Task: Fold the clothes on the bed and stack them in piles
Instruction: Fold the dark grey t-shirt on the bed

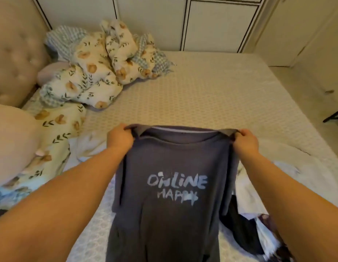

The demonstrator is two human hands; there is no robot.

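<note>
Grey T-shirt, soft knit, white print "ONLINE HAPPY", held up near centre over the bed, collar at the far end. Left hand pinches the left shoulder seam with curled fingers; right hand pinches the right shoulder likewise. Mattress cover pale with a fine woven lattice. White garment lies crumpled beneath and to the right; dark clothes near right. Floral bedding bunched at far left beside the tufted headboard.
</note>
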